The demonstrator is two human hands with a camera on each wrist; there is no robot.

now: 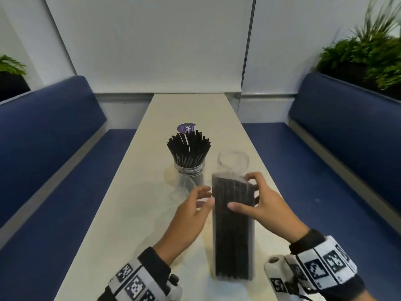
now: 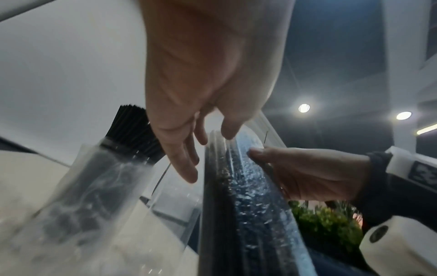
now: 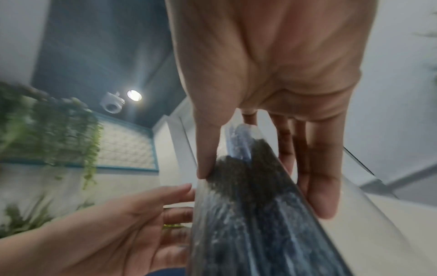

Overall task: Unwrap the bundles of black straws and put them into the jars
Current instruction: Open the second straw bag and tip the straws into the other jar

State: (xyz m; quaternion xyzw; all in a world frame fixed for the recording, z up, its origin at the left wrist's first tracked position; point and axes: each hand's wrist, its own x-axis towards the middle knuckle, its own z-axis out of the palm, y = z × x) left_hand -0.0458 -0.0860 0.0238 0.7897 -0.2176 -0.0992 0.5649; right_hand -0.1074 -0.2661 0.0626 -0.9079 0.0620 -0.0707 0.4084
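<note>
A: Where is the wrapped bundle of black straws point(image 1: 233, 231)?

B: Held upright above the tabletop point(image 1: 130, 213), in front of the empty jar point(image 1: 233, 160). The right hand point(image 1: 267, 207) grips its upper part, thumb across the front and fingers curled round the far side.

A: And the left hand point(image 1: 191, 216)?

B: Spread, fingers relaxed, just beside the bundle's left edge; I cannot tell whether the fingertips touch the wrap.

A: The other jar?

B: The filled jar point(image 1: 189, 170) stands left of the empty one, loose straws point(image 1: 188, 148) fanning out of its mouth. A clear empty wrapper point(image 1: 180, 192) lies at its base, near the left hand.
</note>
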